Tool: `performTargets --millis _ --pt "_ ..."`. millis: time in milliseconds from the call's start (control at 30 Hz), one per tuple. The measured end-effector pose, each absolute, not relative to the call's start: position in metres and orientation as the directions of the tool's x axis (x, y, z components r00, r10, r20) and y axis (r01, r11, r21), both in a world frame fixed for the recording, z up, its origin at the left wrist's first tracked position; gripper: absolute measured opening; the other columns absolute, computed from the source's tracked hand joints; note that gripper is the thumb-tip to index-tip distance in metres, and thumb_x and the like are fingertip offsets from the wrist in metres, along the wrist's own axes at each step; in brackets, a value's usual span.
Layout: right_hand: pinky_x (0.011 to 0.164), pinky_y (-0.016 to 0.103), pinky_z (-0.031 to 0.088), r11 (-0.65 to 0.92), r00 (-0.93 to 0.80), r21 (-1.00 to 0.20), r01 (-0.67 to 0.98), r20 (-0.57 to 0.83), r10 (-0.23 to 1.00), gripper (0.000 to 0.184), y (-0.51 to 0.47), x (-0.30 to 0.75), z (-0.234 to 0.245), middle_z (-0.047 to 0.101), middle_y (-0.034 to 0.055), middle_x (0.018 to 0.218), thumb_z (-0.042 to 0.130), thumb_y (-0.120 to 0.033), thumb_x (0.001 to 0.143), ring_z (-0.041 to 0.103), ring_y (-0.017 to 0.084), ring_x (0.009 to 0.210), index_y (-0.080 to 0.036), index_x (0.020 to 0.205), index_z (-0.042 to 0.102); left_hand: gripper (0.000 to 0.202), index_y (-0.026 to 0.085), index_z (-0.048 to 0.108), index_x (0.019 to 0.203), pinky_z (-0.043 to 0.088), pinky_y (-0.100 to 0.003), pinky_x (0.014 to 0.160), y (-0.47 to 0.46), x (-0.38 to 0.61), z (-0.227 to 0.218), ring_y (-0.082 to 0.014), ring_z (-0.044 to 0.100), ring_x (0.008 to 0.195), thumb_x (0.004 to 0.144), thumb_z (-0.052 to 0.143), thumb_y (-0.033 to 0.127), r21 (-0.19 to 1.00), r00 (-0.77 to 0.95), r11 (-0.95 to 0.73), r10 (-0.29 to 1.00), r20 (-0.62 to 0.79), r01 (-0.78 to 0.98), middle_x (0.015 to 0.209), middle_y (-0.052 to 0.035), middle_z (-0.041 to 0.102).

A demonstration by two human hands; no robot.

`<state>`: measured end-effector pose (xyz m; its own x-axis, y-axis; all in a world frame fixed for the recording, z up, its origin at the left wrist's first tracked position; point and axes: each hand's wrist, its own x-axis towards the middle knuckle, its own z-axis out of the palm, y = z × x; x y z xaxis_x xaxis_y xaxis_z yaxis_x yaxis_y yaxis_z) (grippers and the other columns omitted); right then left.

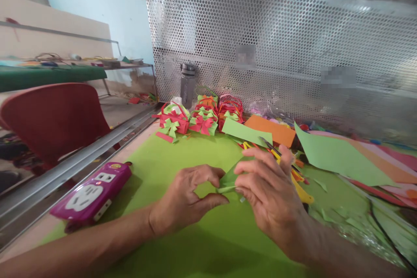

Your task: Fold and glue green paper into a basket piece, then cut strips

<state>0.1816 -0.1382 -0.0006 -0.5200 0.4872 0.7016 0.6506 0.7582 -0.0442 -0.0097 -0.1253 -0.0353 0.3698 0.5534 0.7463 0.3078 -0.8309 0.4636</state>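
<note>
Over the middle of the green table surface, a small folded piece of green paper (230,178) is between my hands. My right hand (273,195) pinches its right side between thumb and fingers, the other fingers raised. My left hand (187,200) curls around the paper's left edge; the index finger touches it, and the thumb sits just below. Just behind my right hand lie yellow-handled scissors (301,189), partly hidden by it. Beyond them are a light green paper strip (247,131) and an orange paper sheet (273,129).
Small paper baskets with bows (203,121) stand at the back beside a grey bottle (187,87). A purple power strip (94,191) lies at left. Larger green paper (342,156) and scraps cover the right. A perforated metal panel (276,30) rises behind; a red chair (55,121) stands left.
</note>
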Motion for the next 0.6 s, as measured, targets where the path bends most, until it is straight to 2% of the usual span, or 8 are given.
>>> performTargets --millis 67,133,300,433,600 --pt "0.1 0.055 0.007 0.75 -0.526 -0.026 0.661 0.697 0.488 0.015 -0.138 0.183 0.001 0.064 0.0024 0.104 0.05 -0.011 0.085 0.044 0.026 0.118 -0.021 0.074 0.053 0.028 0.019 0.049 0.079 0.048 -0.017 0.072 -0.126 -0.009 -0.035 -0.0116 0.067 0.078 0.069 0.075 0.017 0.459 0.366 -0.832 0.551 0.75 0.311 0.083 -0.0017 0.068" --pt "0.099 0.057 0.009 0.753 -0.547 -0.037 0.657 0.664 0.51 0.014 -0.138 0.183 0.004 0.063 0.0038 0.109 0.049 -0.012 0.084 0.041 0.028 0.122 -0.02 0.073 0.052 0.026 0.019 0.049 0.08 0.048 -0.017 0.071 -0.126 -0.008 -0.035 -0.0114 0.067 0.078 0.07 0.073 0.016 0.449 0.363 -0.837 0.542 0.758 0.313 0.083 -0.002 0.068" --pt "0.099 0.056 0.011 0.772 -0.592 -0.068 0.631 0.601 0.537 0.014 -0.138 0.185 0.014 0.067 -0.0009 0.091 0.051 -0.011 0.084 0.048 0.026 0.115 -0.02 0.074 0.052 0.021 0.019 0.051 0.081 0.049 -0.018 0.071 -0.128 -0.008 -0.032 -0.0113 0.067 0.076 0.074 0.07 0.016 0.418 0.37 -0.841 0.531 0.763 0.345 0.083 -0.0023 0.069" --pt "0.098 0.053 0.013 0.798 -0.628 -0.062 0.599 0.583 0.516 0.014 -0.137 0.187 0.019 0.065 -0.0019 0.084 0.051 -0.01 0.085 0.049 0.023 0.111 -0.02 0.075 0.052 0.023 0.019 0.055 0.092 0.05 -0.019 0.071 -0.132 -0.007 -0.028 -0.0122 0.067 0.076 0.074 0.07 0.018 0.424 0.364 -0.82 0.557 0.746 0.385 0.083 -0.0014 0.07" --pt "0.098 0.046 0.02 0.815 -0.609 -0.104 0.57 0.613 0.504 0.015 -0.137 0.187 0.015 0.061 -0.0027 0.078 0.05 -0.007 0.086 0.054 0.016 0.096 -0.018 0.075 0.051 0.029 0.019 0.059 0.098 0.051 -0.02 0.076 -0.133 -0.007 -0.026 -0.013 0.067 0.08 0.071 0.071 0.015 0.499 0.341 -0.772 0.627 0.7 0.394 0.089 -0.0012 0.071"
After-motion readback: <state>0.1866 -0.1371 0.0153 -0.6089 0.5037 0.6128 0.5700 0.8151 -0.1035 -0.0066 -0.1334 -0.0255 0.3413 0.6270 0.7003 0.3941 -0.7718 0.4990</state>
